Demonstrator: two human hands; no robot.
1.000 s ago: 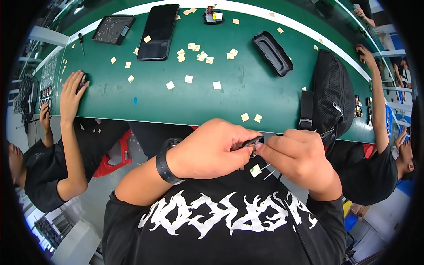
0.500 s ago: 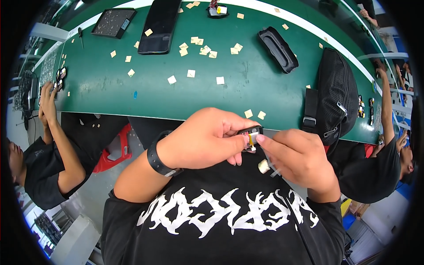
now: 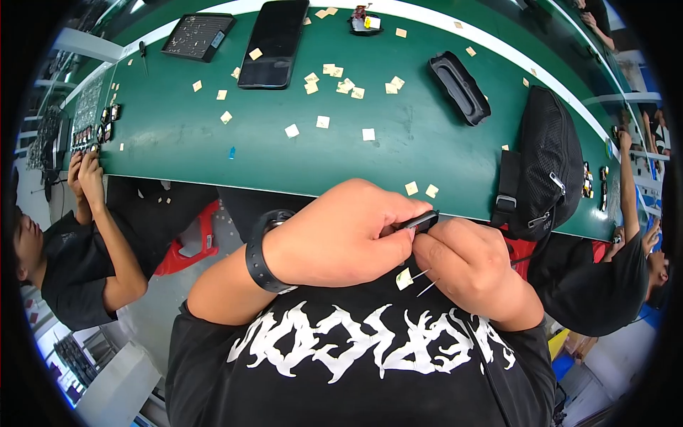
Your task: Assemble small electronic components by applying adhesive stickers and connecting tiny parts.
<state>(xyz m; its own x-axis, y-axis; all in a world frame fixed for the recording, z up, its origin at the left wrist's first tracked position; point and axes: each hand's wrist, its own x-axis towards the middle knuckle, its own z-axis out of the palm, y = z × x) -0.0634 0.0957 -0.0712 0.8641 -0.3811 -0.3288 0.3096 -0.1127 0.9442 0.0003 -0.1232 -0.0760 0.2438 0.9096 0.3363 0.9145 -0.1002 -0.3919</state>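
Note:
My left hand (image 3: 348,235), with a black strap round its wrist, grips a small black electronic device (image 3: 425,220) between thumb and fingers. The device is tilted so that its dark outer side shows and its inner parts are hidden. My right hand (image 3: 473,256) is closed beside it, fingertips close to the device's near end. Tucked in that hand is a pair of metal tweezers (image 3: 429,286), its two prongs sticking out apart to the left. By the upper prong is a small cream square (image 3: 404,278); I cannot tell whether it sticks to the tip.
Small cream squares (image 3: 345,86) lie scattered over the green table (image 3: 284,160). Farther back are a black tray (image 3: 198,37), a phone (image 3: 274,46), a part with wires (image 3: 366,21) and a black case (image 3: 459,87). A black bag (image 3: 544,156) sits right. People work on both sides.
The device has turned in my left hand: its white and yellow inner parts showed before, and now its dark outer side does. The cream square and tweezers have shifted left and down.

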